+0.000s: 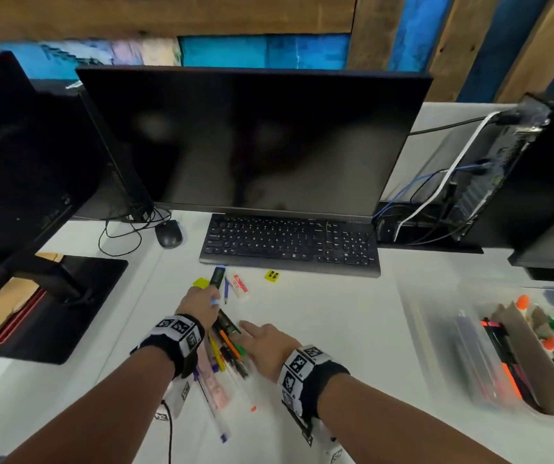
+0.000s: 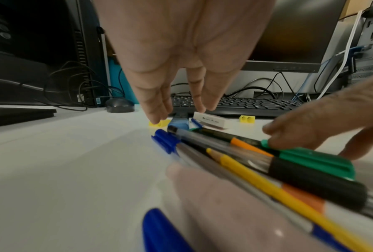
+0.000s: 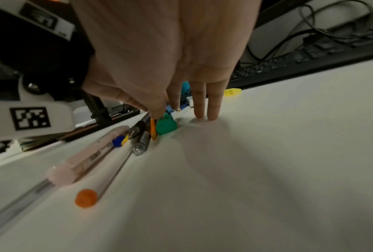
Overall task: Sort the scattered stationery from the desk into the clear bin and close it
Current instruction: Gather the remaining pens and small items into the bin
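The pens and pencils (image 1: 227,354) lie bunched side by side on the white desk (image 1: 319,323) in the lower centre of the head view, and both hands stand on either side of them, probably to press them into one bundle that can be lifted at once. The left hand (image 1: 198,304) has straight fingers reaching down past the far ends of the bundle, with an open grip that holds nothing. The right hand (image 1: 264,344) has an open grip too: its thumb and forefinger touch the green cap (image 3: 166,127) on the bundle's right edge, and two other fingertips rest on the bare desk. The long axis of the bundle runs from the lower left toward the keyboard (image 1: 289,244) higher up; the ends point both ways. Beyond it lie an eraser (image 1: 240,287) and a yellow sharpener (image 1: 271,275). The clear bin (image 1: 489,349), already partly filled and not closed, stands at the right edge of the frame, well apart.
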Demonstrator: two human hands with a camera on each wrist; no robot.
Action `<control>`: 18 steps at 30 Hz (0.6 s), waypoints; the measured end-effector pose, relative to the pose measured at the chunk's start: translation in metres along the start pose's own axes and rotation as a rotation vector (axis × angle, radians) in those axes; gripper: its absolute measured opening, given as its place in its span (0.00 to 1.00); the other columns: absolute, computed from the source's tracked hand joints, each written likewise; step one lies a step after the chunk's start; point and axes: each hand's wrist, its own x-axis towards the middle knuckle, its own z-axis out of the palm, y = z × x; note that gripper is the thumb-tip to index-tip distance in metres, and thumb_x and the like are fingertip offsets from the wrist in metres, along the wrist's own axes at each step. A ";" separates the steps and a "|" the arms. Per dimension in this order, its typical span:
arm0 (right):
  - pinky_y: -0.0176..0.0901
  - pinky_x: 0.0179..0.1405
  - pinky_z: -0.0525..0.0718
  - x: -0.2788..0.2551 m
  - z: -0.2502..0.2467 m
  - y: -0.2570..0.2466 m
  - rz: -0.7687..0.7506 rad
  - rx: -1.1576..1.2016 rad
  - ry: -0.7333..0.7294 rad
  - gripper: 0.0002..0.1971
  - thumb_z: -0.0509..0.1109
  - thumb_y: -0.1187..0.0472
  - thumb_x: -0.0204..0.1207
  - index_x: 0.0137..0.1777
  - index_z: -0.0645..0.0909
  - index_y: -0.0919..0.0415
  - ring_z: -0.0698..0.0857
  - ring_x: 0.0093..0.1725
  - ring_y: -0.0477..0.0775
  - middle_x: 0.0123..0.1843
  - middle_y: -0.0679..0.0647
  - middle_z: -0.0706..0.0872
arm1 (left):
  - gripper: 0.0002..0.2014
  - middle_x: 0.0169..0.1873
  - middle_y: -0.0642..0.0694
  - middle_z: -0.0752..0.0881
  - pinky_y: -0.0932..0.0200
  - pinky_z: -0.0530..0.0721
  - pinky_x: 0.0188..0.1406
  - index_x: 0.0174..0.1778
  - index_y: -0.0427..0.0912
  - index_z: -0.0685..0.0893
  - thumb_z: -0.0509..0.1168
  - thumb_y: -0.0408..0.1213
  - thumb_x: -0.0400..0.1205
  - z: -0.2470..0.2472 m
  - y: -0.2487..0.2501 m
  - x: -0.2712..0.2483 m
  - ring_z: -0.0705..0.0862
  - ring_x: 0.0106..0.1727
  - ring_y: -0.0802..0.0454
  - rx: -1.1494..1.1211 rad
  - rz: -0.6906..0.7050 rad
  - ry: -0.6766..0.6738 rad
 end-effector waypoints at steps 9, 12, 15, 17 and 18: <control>0.58 0.57 0.79 -0.008 -0.010 0.000 0.159 -0.010 0.061 0.26 0.57 0.68 0.78 0.77 0.61 0.57 0.73 0.66 0.66 0.66 0.65 0.74 | 0.16 0.67 0.40 0.80 0.56 0.79 0.64 0.62 0.43 0.85 0.60 0.30 0.81 0.004 -0.001 0.015 0.81 0.64 0.41 0.019 -0.036 -0.067; 0.56 0.58 0.79 -0.010 -0.009 0.003 0.237 0.051 0.085 0.26 0.59 0.71 0.77 0.75 0.62 0.61 0.75 0.65 0.65 0.66 0.65 0.74 | 0.12 0.59 0.41 0.84 0.58 0.80 0.57 0.52 0.41 0.88 0.61 0.27 0.78 0.001 0.001 0.013 0.83 0.58 0.42 -0.013 -0.046 -0.030; 0.51 0.58 0.78 -0.010 -0.006 0.008 0.344 0.120 0.129 0.22 0.60 0.69 0.77 0.71 0.64 0.65 0.76 0.64 0.64 0.65 0.65 0.76 | 0.13 0.58 0.41 0.85 0.59 0.80 0.58 0.51 0.40 0.88 0.61 0.26 0.78 -0.001 0.003 0.010 0.83 0.59 0.43 -0.049 -0.045 -0.011; 0.49 0.55 0.79 -0.011 -0.006 0.013 0.418 0.201 0.147 0.19 0.60 0.66 0.77 0.68 0.67 0.65 0.79 0.63 0.63 0.64 0.63 0.78 | 0.13 0.57 0.40 0.85 0.60 0.79 0.56 0.48 0.39 0.89 0.60 0.24 0.78 -0.002 0.004 0.007 0.83 0.58 0.41 -0.109 -0.054 0.030; 0.48 0.52 0.79 -0.012 -0.006 0.017 0.450 0.249 0.143 0.18 0.61 0.65 0.77 0.67 0.69 0.64 0.80 0.61 0.62 0.62 0.62 0.79 | 0.13 0.57 0.39 0.86 0.61 0.78 0.54 0.47 0.38 0.89 0.60 0.23 0.78 -0.002 0.005 0.005 0.83 0.57 0.40 -0.145 -0.060 0.048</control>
